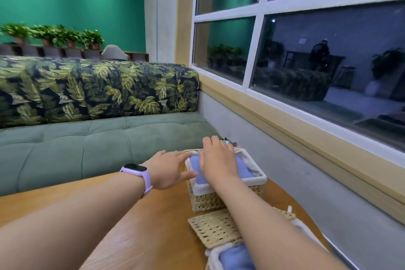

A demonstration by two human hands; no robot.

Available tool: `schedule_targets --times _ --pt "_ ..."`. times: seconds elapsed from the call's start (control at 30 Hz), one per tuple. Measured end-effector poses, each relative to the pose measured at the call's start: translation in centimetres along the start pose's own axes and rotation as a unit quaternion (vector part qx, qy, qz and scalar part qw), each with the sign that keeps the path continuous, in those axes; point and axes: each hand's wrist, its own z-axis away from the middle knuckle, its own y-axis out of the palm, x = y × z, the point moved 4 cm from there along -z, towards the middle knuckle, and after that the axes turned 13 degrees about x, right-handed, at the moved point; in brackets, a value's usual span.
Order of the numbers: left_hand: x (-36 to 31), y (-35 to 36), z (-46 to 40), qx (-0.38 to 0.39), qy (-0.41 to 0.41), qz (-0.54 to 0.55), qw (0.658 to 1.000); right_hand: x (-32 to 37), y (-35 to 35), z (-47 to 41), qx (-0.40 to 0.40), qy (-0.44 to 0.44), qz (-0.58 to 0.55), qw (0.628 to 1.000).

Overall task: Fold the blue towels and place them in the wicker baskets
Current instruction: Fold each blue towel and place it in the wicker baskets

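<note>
A wicker basket (252,189) with a white cloth liner stands at the far edge of the wooden table. A folded blue towel (244,170) lies inside it. My right hand (217,158) rests flat on top of that towel, fingers spread. My left hand (169,170), with a lilac watch on its wrist, touches the basket's left rim and the towel's left edge with open fingers. A second lined basket (213,257) sits at the near edge under my right forearm, with another blue towel (235,257) in it and its wicker lid (215,229) flipped open.
The wooden table (153,215) fills the foreground. A green sofa (87,140) with a leaf-print back cushion stands behind it. A wall and a window sill (306,136) run close along the right. Potted plants (54,35) line a shelf at the back left.
</note>
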Motion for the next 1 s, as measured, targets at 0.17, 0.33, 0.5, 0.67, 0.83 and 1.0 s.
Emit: schedule_targets --times 0.17,0.33,0.5,0.67,0.83,1.0 --pt "1.1 -0.2 11.7 -0.053 -0.049 -0.014 0.997 8.6 -3.0 5.3 0.018 -0.103 -0.019 0.994" --pt "4.8 2.3 24.8 -0.030 -0.128 -0.075 0.988 17.8 -3.5 11.7 0.028 -0.205 -0.059 0.977" --pt "10.9 6.6 40.1 0.002 -0.257 -0.036 0.966 26.5 -1.6 17.9 0.063 -0.294 -0.093 0.949" --pt "14.4 14.1 51.7 -0.024 -0.391 0.020 0.920 35.3 1.0 24.6 0.136 -0.370 -0.128 0.910" --pt "14.5 22.0 57.7 -0.028 -0.471 0.089 0.877 41.1 4.5 31.8 0.247 -0.486 -0.114 0.831" --pt "12.6 26.2 55.8 -0.048 -0.474 0.164 0.864 42.2 6.5 33.4 0.292 -0.472 -0.143 0.820"
